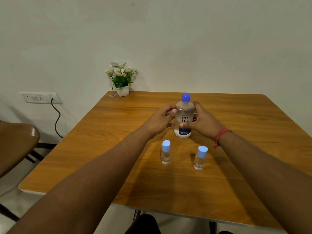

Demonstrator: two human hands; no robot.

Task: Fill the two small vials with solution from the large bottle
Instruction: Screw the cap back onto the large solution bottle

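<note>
While the large bottle [183, 115] stands upright near the middle of the counter [118, 129], toward its far edge, you have both hands on it. It is clear, holds clear liquid, and carries a dark blue cap [186, 97] that is on; the label facing you reads "re-nu". Your right hand [203, 122] is wrapped round the bottle's right side, with the thumb laid across the front just below the lettering. Your left hand [160, 121] has its fingers curled against the bottle's left side, the thumb tip touching the shoulder of the bottle; you cannot tell from here how firm that hold is. A red thread band [219, 137] sits on your right wrist.

Just nearer to you than the bottle, the two small vials stand upright and apart from each other, both with pale blue caps on. The left vial [166, 153] stands almost straight in front of the bottle; the right vial [200, 157] stands a little nearer to you and further right. Neither touches the bottle or your hands.

At the far left corner of the counter sits a small white pot of white flowers [121, 78]. Beside the counter's left edge is a brown chair [15, 142], and behind it a wall socket [41, 98] with a dark cable [57, 119] hanging down.
</note>
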